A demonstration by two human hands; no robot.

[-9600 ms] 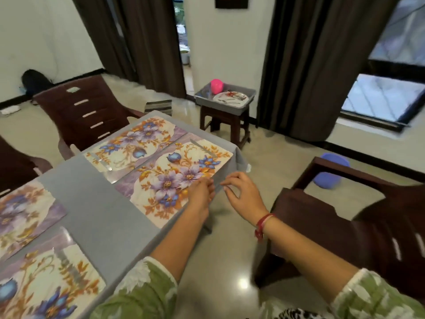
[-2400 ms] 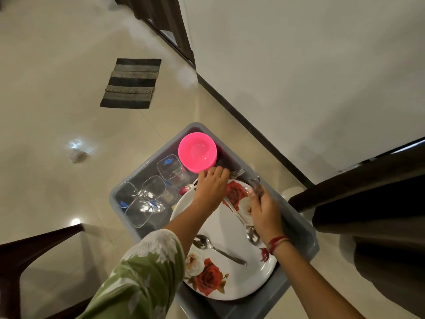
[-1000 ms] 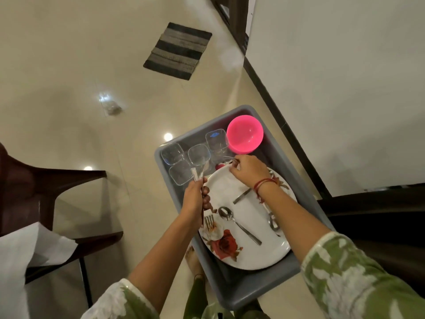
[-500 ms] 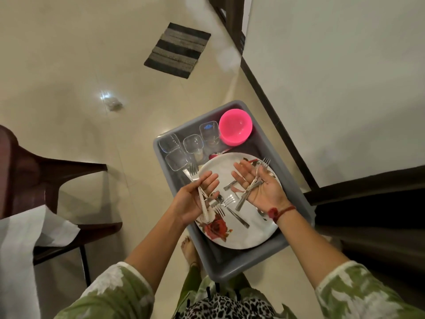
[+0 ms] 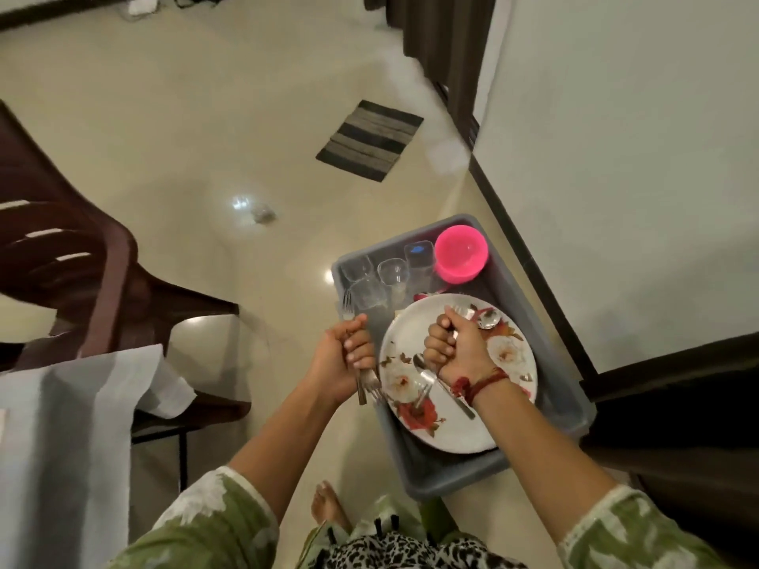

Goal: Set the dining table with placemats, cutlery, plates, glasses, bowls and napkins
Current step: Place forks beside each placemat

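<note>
— left hand [image 5: 344,355] first: what's it doing?
— fisted around a bundle of silver metal forks [image 5: 356,350], tines poking out above and below the fist, just off the left edge of the grey plastic tub [image 5: 575,408].
— and the right hand [image 5: 458,350]?
— closed too, gripping silver spoons [image 5: 478,315]; their bowls stick out past the knuckles. it hovers over the round white plate with red and white roses [image 5: 511,365].
— anything lying loose?
— one long spoon [image 5: 435,384] and a fork [image 5: 423,391] rest on the plate, under the wrist.
— the rest of the tub?
— clear square drinking glasses [image 5: 394,273] cluster at its far end, with a bright pink plastic bowl [image 5: 461,252] beside them in the corner.
</note>
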